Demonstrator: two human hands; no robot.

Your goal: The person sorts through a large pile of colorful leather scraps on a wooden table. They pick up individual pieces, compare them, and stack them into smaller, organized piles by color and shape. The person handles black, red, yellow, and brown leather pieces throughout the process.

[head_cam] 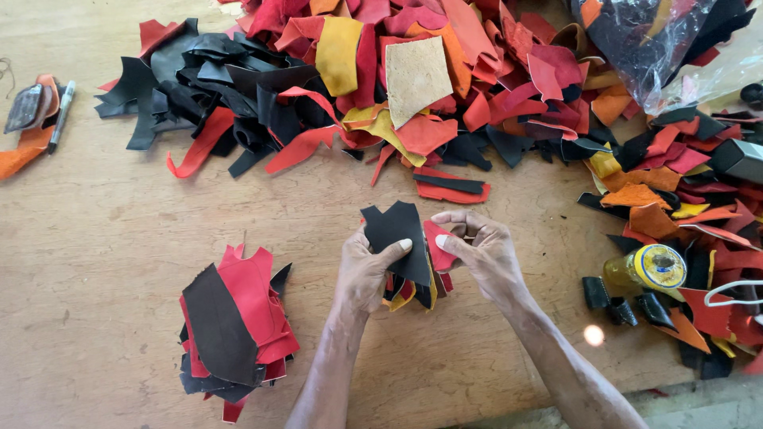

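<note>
My left hand (366,270) grips a small stack of leather scraps (401,238) from the left, thumb pressed on the black piece on top. My right hand (481,250) holds the same stack from the right, fingers on a red piece (437,246) behind the black one. Yellow and red edges stick out under the stack. The stack is just above the wooden table (119,222), near its front centre.
A neat pile of red and black scraps (234,322) lies front left. A big heap of red, orange, yellow and black leather offcuts (413,79) fills the back and right. A glue bottle (648,266) lies at right, a marker pen (61,111) far left, a plastic bag (660,40) top right.
</note>
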